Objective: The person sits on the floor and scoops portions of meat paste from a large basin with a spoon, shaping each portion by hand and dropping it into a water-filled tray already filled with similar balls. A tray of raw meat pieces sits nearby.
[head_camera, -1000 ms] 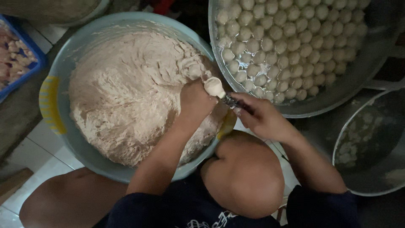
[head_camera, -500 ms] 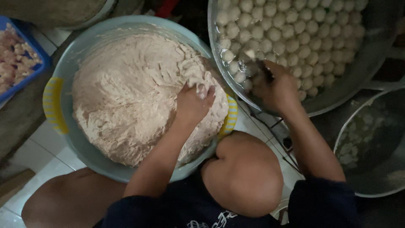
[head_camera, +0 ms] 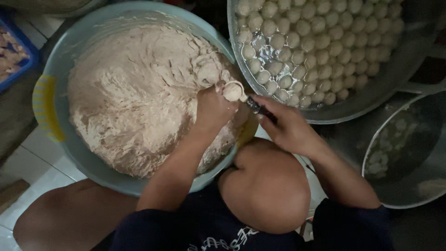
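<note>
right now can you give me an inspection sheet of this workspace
surface: pale tiled floor, seen at lower left only
job's things: blue tub full of beige paste; spoon with a paste ball at the tub's right edge; metal basin of pale balls in water
clutter: blue tray at far left; second metal bowl at lower right
hands: left hand in the paste, squeezing by the spoon; right hand shut on the spoon handle
cables: nothing seen
surroundings: person's knees below the tub; dim beyond
</note>
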`<state>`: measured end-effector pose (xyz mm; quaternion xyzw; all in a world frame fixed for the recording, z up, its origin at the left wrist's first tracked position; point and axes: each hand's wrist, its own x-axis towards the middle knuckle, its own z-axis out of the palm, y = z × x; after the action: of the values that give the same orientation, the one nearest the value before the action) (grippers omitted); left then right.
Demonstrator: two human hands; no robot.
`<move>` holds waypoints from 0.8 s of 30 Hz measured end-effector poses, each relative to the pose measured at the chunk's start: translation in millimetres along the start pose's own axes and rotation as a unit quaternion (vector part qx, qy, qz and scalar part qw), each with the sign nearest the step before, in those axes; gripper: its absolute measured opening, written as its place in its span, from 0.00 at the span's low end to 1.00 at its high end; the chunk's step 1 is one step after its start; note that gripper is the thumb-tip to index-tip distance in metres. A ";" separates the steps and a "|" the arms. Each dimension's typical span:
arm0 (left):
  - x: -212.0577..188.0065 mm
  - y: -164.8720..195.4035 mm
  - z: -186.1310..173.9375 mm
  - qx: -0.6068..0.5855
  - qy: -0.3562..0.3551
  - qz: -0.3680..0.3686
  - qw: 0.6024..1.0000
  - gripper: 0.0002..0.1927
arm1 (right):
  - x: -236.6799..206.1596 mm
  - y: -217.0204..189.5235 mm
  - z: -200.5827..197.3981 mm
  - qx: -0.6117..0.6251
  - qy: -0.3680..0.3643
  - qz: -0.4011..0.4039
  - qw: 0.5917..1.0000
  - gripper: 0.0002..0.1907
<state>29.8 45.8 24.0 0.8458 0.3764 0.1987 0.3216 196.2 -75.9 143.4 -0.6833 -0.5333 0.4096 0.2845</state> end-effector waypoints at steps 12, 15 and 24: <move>-26.7 18.5 -39.3 0.312 0.046 -0.039 0.948 0.49 | 26.5 52.8 -19.6 0.163 0.058 0.193 0.966 0.27; -48.6 30.1 -53.1 0.189 -0.295 -0.199 0.915 0.46 | 36.7 67.9 -28.0 -0.141 0.122 0.035 0.982 0.26; 5.8 -7.1 -24.6 0.196 -0.102 -0.116 0.968 0.45 | 39.6 62.4 -35.2 -0.181 0.156 0.052 0.970 0.30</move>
<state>15.7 63.5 37.2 0.8589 0.4686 -0.0050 0.2068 261.3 -52.9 99.5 -0.8056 -0.5112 0.2093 0.2140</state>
